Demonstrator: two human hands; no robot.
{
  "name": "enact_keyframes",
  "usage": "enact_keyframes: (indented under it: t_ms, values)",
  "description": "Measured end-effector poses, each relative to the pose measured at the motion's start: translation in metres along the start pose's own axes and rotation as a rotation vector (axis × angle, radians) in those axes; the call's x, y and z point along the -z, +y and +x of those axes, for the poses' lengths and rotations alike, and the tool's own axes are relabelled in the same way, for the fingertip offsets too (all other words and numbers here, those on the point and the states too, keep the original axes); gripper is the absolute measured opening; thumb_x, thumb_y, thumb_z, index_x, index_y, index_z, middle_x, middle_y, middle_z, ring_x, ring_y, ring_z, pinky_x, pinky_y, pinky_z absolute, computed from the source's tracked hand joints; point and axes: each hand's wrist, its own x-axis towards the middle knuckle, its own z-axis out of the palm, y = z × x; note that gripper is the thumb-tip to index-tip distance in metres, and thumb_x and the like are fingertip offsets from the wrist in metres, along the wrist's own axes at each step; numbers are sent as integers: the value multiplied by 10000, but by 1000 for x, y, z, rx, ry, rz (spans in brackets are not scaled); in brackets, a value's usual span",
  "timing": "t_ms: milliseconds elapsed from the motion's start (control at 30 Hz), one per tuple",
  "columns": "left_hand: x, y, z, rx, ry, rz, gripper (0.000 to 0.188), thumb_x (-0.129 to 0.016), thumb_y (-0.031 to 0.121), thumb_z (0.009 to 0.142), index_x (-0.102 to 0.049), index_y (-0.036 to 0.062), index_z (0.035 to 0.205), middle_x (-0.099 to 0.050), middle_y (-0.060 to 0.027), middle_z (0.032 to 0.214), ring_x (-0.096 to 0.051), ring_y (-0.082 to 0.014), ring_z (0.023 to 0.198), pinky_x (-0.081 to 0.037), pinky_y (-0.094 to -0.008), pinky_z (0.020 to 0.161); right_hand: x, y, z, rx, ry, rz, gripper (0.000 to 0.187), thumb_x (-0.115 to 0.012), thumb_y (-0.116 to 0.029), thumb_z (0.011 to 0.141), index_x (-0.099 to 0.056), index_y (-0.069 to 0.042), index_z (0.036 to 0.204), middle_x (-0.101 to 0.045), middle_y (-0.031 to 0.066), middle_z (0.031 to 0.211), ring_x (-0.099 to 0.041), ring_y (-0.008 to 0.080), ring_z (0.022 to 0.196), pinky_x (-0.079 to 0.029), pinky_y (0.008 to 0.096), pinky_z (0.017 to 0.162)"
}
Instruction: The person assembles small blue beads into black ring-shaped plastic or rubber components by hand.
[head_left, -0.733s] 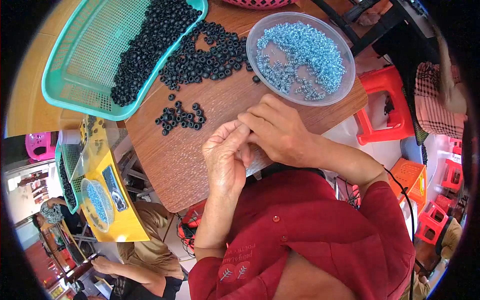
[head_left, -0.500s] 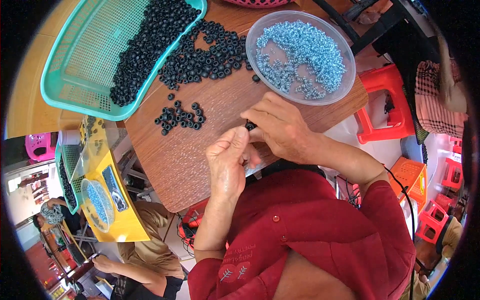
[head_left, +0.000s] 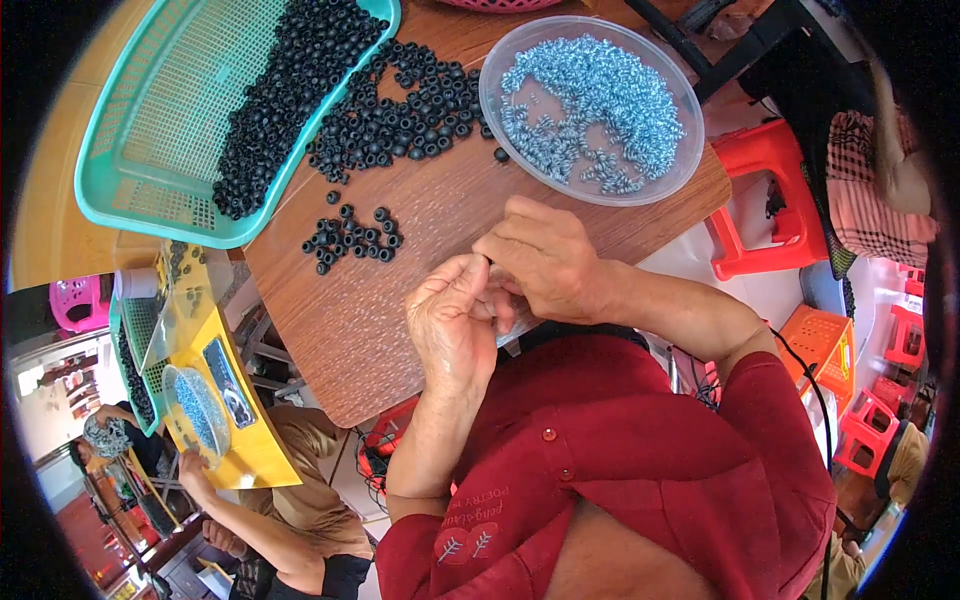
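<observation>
Black rubber rings (head_left: 350, 233), small, round, with a centre hole, lay in a loose cluster on the brown wooden tabletop (head_left: 330, 330), just up-left of the hands. A bigger spill of the same rings (head_left: 400, 115) ran from the teal mesh basket (head_left: 150, 130) at far left onto the tabletop; more rings were heaped inside the basket along its right wall. One stray ring (head_left: 501, 155) sat just beside the clear round bowl (head_left: 690, 150), which was full of small silvery-blue screws (head_left: 600, 100).

Left hand (head_left: 455, 320) was curled, fingers bent in toward the palm, thumb and fingertips pinched together at the top. Right hand (head_left: 545, 255) was also closed down, fingers (head_left: 510, 240) folded over and touching the left fingertips. A tiny dark bit showed at the pinch point, too small to tell what. Both hands hung over the near edge of the tabletop, in front of the red shirt (head_left: 640, 450).

Lower left: another person's arm (head_left: 240, 520) by a yellow tray (head_left: 215, 400). Right: red plastic stool (head_left: 770, 200).
</observation>
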Motion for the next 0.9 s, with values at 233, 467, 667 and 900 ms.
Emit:
enact_keyframes:
  t_ms: [233,467,667,900]
  values:
    - [-5,0,1,23,-47,29,261,-593,194,907,-597,-63,868,-634,-156,741,-552,-177,501,-390,-269,416,6,1,-1,63,50,-69,392,-689,-55,548,-584,58,908,-542,115,733,-496,262,590,-413,348,518]
    - [-15,9,57,-513,-26,912,154,-608,86,859,-646,23,995,-630,-91,765,-586,-183,612,-449,-287,537,67,33,43,-86,93,-296,209,-692,-111,722,-608,-28,894,-572,116,774,-549,289,710,-445,391,608]
    - [-31,-4,93,-741,17,1491,335,-748,160,725,-630,57,1021,-623,-108,820,-609,-263,736,-475,-385,649,123,109,109,-319,249,-404,166,-655,-141,747,-693,-47,879,-646,148,808,-624,310,788,-493,387,714]
    - [-33,-14,110,-858,63,1612,256,-734,200,733,-621,50,908,-638,-125,832,-618,-288,714,-476,-410,636,129,207,154,-420,1,-858,126,-581,-69,672,-636,42,694,-624,274,752,-620,438,774,-490,499,716]
